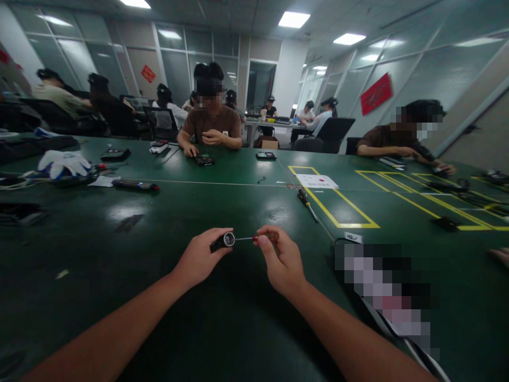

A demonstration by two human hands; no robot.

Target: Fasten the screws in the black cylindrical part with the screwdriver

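My left hand (202, 255) is closed around a small black cylinder (227, 240) with a pale round rim, its end turned toward me and to the right. What the cylinder belongs to cannot be made out. Between thumb and fingers, my right hand (281, 260) grips a screwdriver (254, 238) with a reddish handle. The thin metal shaft points left, and its tip reaches the cylinder's rim; whether it goes inside is too small to tell. Both hands are held above the green table (222, 323), fairly close together.
A yellow-black screwdriver (308, 204) lies beyond my right hand, near a white paper (319, 181) and yellow tape outlines. A dark pen-like tool (135, 184) and white gloves (66, 163) lie at the left. A blurred-out long object (387, 297) is at right. Co-workers sit across the table.
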